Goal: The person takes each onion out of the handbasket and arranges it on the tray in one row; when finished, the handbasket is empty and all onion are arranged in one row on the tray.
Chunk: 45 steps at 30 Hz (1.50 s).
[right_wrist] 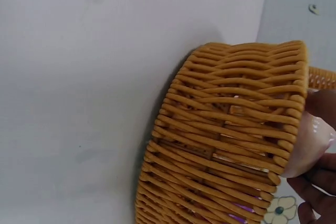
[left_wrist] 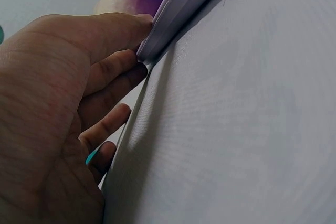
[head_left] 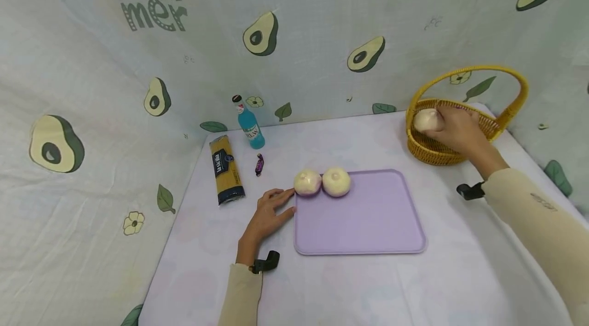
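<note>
Clearly, we see two hands at work, one at the middle of the frame and one at the right. At the upper right of the head view, the right hand (head_left: 455, 127) grasps a pale onion (head_left: 426, 120), its fingers and thumb curled round it. That onion is at the mouth of a yellow woven basket (head_left: 434, 156), near the left side of its rim, and the tall handle arches above. From the right wrist view, we see the basket's weave hiding part of the same onion.

Near the centre, the left hand (head_left: 267, 216) has its fingers released, loosely extended, with tips at the left edge of a lilac tray (head_left: 359, 226). Two more onions sit side by side at the tray's upper left corner: the left onion (head_left: 307, 183), tinged purple beneath, is just beside the fingertips, and the right onion (head_left: 336, 182) is next to it.

Left of centre, we find a blue bottle (head_left: 250, 129) standing upright, a yellow packet (head_left: 226, 170) lying flat, and a small purple candy (head_left: 259, 165) near both. Behind everything hangs a pale cloth (head_left: 313, 93) printed with avocados, and we notice beige sleeves (head_left: 536, 224) on both arms.
</note>
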### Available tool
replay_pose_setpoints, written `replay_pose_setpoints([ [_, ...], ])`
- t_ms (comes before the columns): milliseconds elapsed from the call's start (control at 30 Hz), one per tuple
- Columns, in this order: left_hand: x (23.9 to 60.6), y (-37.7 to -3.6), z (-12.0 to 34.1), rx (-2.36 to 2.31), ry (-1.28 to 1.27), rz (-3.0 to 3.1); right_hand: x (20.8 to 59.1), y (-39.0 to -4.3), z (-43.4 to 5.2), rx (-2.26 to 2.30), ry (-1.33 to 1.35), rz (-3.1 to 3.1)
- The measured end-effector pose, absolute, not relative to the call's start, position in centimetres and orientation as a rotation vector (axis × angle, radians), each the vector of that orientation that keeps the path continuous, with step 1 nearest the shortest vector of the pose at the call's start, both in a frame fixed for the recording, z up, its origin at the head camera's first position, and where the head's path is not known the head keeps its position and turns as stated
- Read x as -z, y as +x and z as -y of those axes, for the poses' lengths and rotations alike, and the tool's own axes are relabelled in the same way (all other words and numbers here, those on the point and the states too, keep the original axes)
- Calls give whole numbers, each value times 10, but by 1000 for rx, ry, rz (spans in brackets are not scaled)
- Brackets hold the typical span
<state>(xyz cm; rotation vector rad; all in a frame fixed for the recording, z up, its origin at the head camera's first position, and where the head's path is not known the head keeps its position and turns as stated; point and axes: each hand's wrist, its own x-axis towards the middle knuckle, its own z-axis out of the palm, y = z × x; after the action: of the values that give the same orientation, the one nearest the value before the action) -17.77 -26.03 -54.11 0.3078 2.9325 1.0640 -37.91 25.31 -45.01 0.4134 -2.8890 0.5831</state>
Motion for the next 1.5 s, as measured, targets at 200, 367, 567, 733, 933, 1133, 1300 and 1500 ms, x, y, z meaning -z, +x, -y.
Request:
replay_pose_setpoints([
  [200,545,-169,261,-1057,280,-2924,448,-349,-252,-616,449,2816],
  [367,543,-168,259,-1082,306,-2944,437,-329,-253,-656,469,2712],
  [567,539,-169,257,-1087,302,-2937,424,-311,-254,-669,480,2662],
  [733,539,-170,258,-1076,325,-2949,425,-294,-250,-665,491,2636],
  [933,539,-170,258,-1083,381,-2974,429,-275,-240,-719,570,2565],
  [1133,538,-169,258,-1088,337,-2948,436,-257,-219,-804,691,2515],
  [1300,537,-168,257,-1083,322,-2939,445,-243,-199,-829,785,2485],
  [1500,537,-168,257,-1065,338,-2948,453,-238,-181,-818,844,2480],
])
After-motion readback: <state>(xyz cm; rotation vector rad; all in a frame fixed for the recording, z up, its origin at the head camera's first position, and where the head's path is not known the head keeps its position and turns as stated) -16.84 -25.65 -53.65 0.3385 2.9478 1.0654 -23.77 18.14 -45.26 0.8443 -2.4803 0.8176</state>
